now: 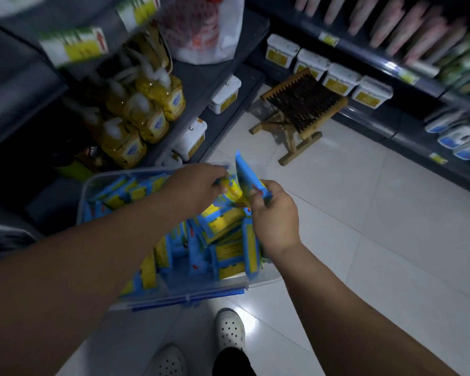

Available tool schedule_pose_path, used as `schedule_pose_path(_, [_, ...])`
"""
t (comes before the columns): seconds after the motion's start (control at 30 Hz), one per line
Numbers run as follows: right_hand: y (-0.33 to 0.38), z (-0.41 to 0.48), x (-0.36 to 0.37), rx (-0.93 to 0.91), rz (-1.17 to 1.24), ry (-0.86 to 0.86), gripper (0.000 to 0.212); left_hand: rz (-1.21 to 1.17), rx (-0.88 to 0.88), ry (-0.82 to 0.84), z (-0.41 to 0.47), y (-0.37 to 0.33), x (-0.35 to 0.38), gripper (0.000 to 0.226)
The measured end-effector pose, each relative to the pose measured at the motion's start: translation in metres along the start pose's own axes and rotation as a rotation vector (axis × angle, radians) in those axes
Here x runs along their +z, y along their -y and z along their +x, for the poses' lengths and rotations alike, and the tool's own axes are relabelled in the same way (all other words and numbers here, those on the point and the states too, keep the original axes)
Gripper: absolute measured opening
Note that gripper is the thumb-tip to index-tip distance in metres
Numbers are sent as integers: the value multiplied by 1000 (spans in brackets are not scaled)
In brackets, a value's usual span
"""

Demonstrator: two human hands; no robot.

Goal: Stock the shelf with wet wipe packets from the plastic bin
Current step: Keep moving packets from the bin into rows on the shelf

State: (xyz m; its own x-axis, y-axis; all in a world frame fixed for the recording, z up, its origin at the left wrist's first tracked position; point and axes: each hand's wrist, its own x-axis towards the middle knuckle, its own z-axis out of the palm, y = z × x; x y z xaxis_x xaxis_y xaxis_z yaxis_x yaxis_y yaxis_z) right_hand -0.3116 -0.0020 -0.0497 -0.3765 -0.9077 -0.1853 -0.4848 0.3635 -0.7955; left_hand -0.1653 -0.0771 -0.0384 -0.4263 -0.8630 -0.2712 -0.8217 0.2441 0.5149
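A clear plastic bin (258, 284) with blue latches stands on the floor, full of several blue and yellow wet wipe packets (228, 251). Both of my hands are above its far end. My right hand (276, 213) grips an upright blue packet (246, 176) by its lower edge. My left hand (198, 185) pinches a yellow and blue packet (232, 189) right beside it, touching the first one. The dark shelf (201, 85) on the left rises behind the bin.
Yellow liquid bottles (147, 115) and white tubs (224, 95) stand on the left shelves. A wooden folding stool (300, 107) sits on the tiled floor beyond the bin. More shelves with goods (456, 137) run along the right. My white shoes (229, 328) are below the bin.
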Motion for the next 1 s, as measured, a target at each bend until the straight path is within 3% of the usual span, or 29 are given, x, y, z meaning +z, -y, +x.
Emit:
schedule_pose_path(0.17, [62,-14,-40,44,292,25,14,-240,-151,-7,-38,-18,-62,21])
schedule_pose_path(0.3, [115,-25,-76,74,464,96,9,-427,-274,-76,-76,-38,-120,40])
schedule_pose_path(0.43, [170,-32,-104,85,606,145,7,-493,-309,-204,-111,-62,-174,35])
schedule_pose_path(0.57, [226,-40,-126,25,680,220,6,-467,-296,-316,-148,-84,-231,20])
schedule_pose_path(0.7, [282,-51,-141,-42,760,321,20,-543,-298,-417,-188,-99,-279,10])
schedule_pose_path(1.0, [397,-84,-152,-229,916,602,19,-750,-385,-755,-287,-114,-365,2])
